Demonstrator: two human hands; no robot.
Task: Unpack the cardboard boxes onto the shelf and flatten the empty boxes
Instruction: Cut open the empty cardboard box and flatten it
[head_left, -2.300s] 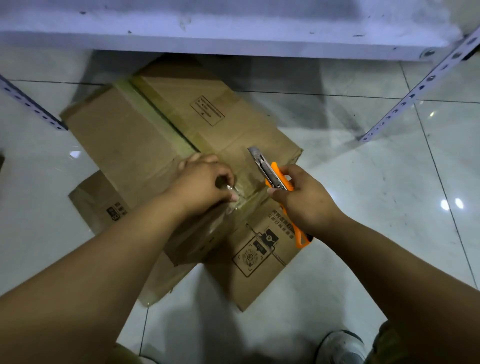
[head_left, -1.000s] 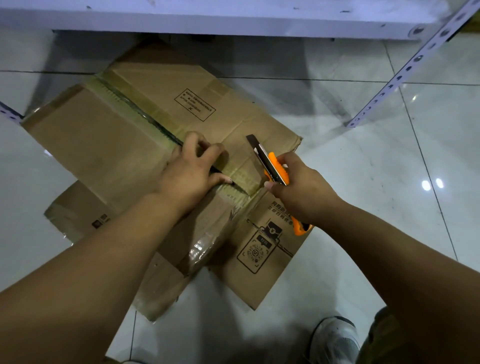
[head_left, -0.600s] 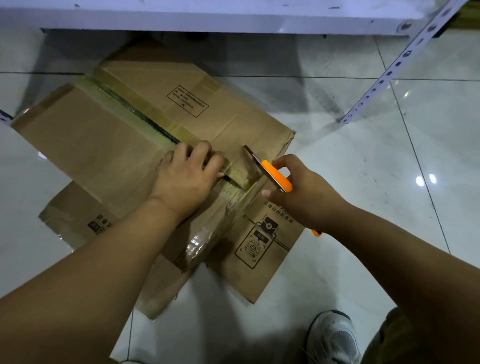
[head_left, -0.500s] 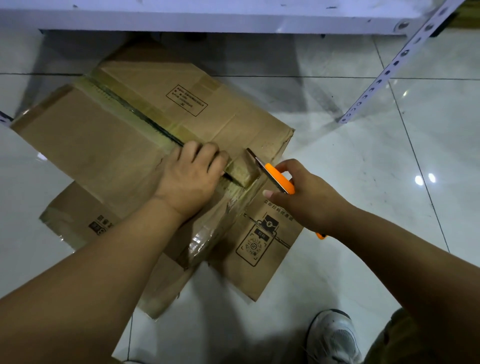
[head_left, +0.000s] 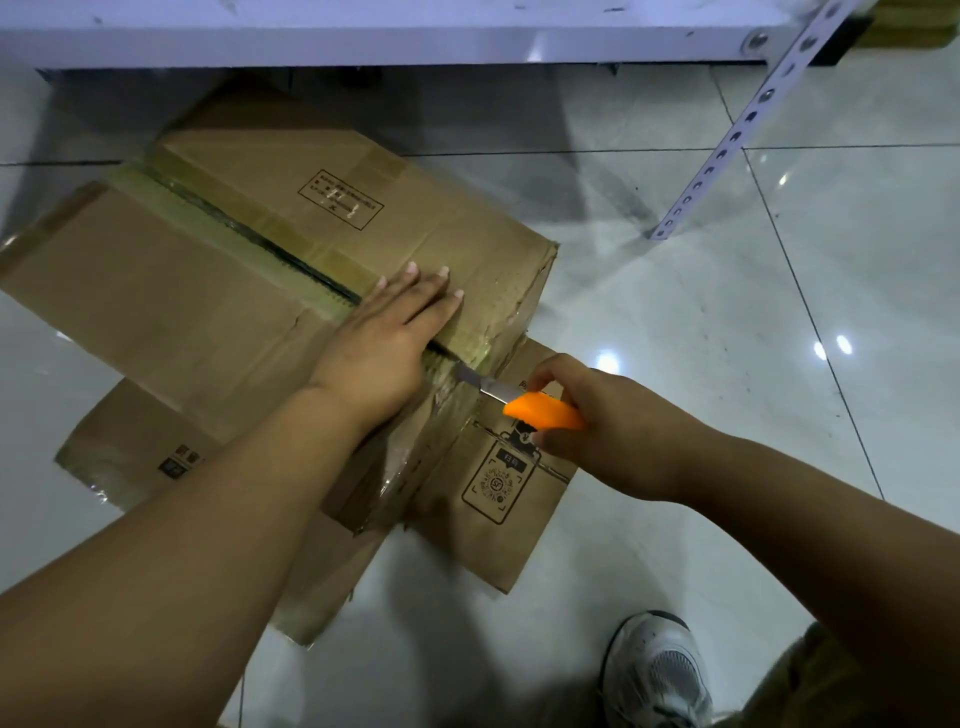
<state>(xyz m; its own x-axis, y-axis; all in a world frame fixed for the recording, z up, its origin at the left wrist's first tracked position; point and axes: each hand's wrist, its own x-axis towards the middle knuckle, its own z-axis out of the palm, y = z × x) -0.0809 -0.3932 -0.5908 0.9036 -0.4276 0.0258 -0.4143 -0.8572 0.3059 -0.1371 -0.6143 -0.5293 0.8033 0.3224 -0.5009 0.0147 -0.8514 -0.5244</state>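
A brown cardboard box (head_left: 171, 291) lies on the tiled floor, its taped centre seam split along most of its length. My left hand (head_left: 387, 332) presses flat on the top, fingers straight, across the near end of the seam. My right hand (head_left: 618, 426) grips an orange utility knife (head_left: 540, 410). Its metal blade points left and touches the taped near end of the box just below my left hand. A flattened cardboard sheet (head_left: 498, 493) with a printed code lies under the box.
A white metal shelf board (head_left: 384, 36) runs along the top of the view, with a perforated upright (head_left: 737, 135) slanting down at the right. Glossy grey floor tiles (head_left: 779, 338) surround the box. My white shoe (head_left: 660, 670) stands at the bottom right.
My left hand uncurled and now lies flat over the seam. My right hand lowered the knife from pointing up to level, bringing the blade against the box's near end.
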